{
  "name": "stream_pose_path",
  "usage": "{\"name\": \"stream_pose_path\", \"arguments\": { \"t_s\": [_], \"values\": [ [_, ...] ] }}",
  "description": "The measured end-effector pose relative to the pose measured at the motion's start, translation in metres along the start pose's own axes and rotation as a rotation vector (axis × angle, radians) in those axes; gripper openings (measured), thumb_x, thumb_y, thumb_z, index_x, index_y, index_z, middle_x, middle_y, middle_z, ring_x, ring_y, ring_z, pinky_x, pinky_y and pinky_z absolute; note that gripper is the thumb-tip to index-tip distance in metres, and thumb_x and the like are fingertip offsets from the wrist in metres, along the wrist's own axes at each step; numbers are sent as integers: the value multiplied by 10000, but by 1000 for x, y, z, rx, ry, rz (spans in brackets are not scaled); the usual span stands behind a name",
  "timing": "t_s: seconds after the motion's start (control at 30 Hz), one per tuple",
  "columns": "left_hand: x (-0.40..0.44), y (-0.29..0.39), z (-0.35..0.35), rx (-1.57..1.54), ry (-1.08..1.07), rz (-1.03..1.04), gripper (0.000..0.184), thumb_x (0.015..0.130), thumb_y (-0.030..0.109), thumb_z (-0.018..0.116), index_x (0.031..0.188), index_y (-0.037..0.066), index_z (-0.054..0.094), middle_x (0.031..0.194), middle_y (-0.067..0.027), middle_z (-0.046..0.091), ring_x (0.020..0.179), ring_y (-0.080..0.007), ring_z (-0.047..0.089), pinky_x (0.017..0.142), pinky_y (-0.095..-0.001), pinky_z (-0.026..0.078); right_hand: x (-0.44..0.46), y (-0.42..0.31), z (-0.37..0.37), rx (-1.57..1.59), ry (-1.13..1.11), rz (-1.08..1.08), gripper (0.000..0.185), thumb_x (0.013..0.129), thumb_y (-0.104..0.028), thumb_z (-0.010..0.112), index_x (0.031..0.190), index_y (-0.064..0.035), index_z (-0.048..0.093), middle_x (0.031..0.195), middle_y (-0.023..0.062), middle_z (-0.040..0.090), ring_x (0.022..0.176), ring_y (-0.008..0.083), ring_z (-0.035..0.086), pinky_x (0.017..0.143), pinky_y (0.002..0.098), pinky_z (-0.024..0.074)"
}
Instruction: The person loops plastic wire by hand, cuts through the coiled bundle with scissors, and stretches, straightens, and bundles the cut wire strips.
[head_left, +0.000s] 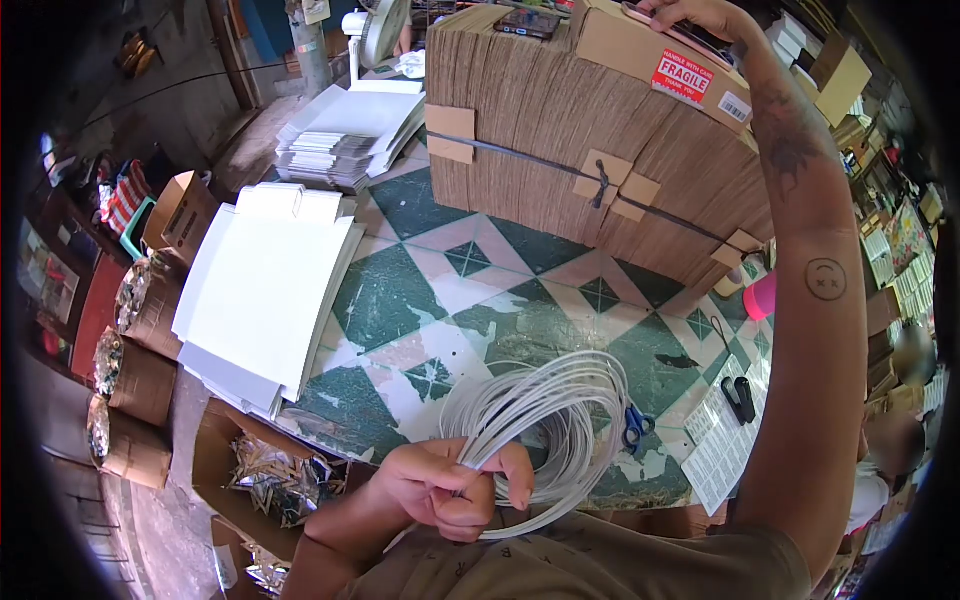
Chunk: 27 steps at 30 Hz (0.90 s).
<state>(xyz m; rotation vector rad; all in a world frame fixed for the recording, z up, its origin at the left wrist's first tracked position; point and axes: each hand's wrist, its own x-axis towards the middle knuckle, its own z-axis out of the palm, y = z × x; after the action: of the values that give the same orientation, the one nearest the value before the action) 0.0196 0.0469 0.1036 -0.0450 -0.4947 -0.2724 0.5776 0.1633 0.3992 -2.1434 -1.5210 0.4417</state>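
My left hand (450,490) is closed around strands of a loose coil of white plastic cord (590,400), just above the table's near edge. My right arm reaches far up to the cardboard box (640,60) with a red FRAGILE sticker (683,76). At its top, my right hand (690,14) has its fingers curled at a thin pinkish edge; what they grip is cut off by the frame. That box sits on a large bundle of brown cardboard sheets (520,130), bound with a dark strap (520,160). Blue-handled scissors (637,428) lie beside the coil.
White sheets are stacked on the tiled table (390,300): a near stack (265,290) and a far stack (350,130). A black stapler-like tool (738,400) rests on printed paper (715,470). A phone (528,23) lies atop the bundle. Boxes (140,390) stand left.
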Motion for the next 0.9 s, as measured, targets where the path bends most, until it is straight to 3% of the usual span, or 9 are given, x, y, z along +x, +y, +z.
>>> {"name": "stream_pose_path", "arguments": {
  "t_s": [0.3,0.4,0.5,0.6,0.7,0.77,0.8,0.87,0.9],
  "values": [
    [11,-12,31,23,-134,68,318,1031,176,453,1117,-113,557,484,50,350,378,-72,214,381,-251,193,-223,-26,105,197,166,-247,1108,798,-766,536,1556,-22,222,1395,229,531,1198,300,588,947,368,506],
    [20,-16,50,111,-109,114,244,1015,133,464,1022,-78,586,480,31,352,357,-87,211,357,-255,175,-314,-29,196,585,27,-218,1158,802,-843,507,1564,-26,206,1405,238,524,1199,306,593,938,371,515],
    [23,-7,40,205,-204,39,154,970,57,449,1107,30,514,473,16,313,359,-113,225,384,-275,216,-384,-27,320,1357,-82,-237,1216,772,-892,502,1564,-23,192,1413,269,513,1196,354,601,951,441,535],
    [10,-11,33,256,-178,45,214,956,37,489,1165,78,471,461,21,283,357,-115,245,398,-274,241,-433,-39,376,1682,-246,-183,1103,853,-790,535,1565,-26,178,1294,234,579,1093,360,639,972,498,539],
    [-19,-22,26,274,171,201,216,952,21,534,1152,78,475,594,-36,456,426,-147,394,427,-245,313,-461,-63,394,2101,-154,-6,623,1018,-497,508,1430,-50,375,818,36,510,687,161,533,702,352,510],
    [-54,-33,10,1079,611,326,202,960,15,529,1145,73,475,735,-84,512,493,-159,455,456,-229,350,-458,-76,404,2142,-139,86,409,1065,-399,469,1309,-74,512,680,-27,410,555,92,424,567,279,456],
    [-68,-38,5,1489,829,374,194,964,11,527,1141,71,475,806,-107,540,526,-165,485,471,-221,369,-448,-78,416,2305,-245,34,286,1077,-385,442,1111,-110,515,639,-50,352,521,69,321,512,249,341],
    [-72,-41,8,1907,1056,408,187,968,8,525,1138,69,474,877,-131,568,560,-170,516,485,-213,388,-426,-88,433,2474,-374,12,333,1092,-379,404,842,-163,449,591,-79,286,480,49,197,440,216,193],
    [-67,-37,11,1666,1197,421,191,962,6,533,1137,55,473,916,-146,576,603,-170,537,513,-216,410,-413,-93,437,2478,-393,40,384,1094,-388,393,772,-178,380,584,-83,279,473,52,177,423,214,161]
  ]
}}
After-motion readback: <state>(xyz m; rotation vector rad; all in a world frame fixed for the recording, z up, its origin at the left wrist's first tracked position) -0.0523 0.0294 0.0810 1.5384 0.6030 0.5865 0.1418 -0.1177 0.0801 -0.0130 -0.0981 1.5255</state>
